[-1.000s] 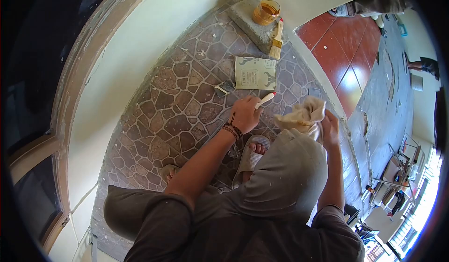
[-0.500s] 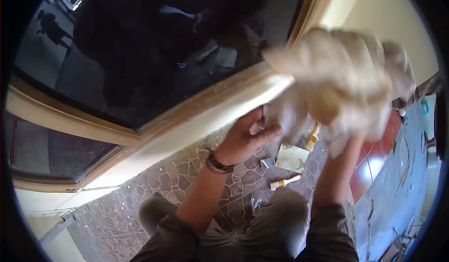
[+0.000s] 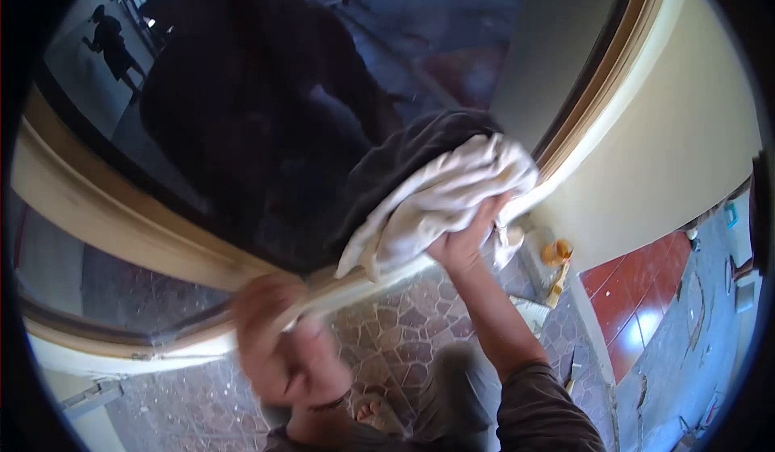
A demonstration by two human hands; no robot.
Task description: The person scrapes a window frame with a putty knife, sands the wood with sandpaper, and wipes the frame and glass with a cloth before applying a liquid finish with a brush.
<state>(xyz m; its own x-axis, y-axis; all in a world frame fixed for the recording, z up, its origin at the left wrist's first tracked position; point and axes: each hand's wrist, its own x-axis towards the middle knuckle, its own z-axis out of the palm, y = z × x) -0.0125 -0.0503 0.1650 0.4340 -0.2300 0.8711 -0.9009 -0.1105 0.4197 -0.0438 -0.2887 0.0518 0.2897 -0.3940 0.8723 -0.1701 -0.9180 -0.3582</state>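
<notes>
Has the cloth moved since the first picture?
Yes: held in the right hand, the cloth has moved from above the patterned floor to the lower edge of the window.

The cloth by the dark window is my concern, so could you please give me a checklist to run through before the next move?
1. Cloth in a firm hold: ok, bunched in the right hand.
2. Cloth up at the window glass: ok, though how hard it presses cannot be told.
3. Left hand free of tools: cannot tell, it is blurred.
4. Amber jar away from both hands: ok, it sits off to the side near the wall.
5. Brush beside the jar out of the hands' way: ok, neither hand is near it.
</notes>
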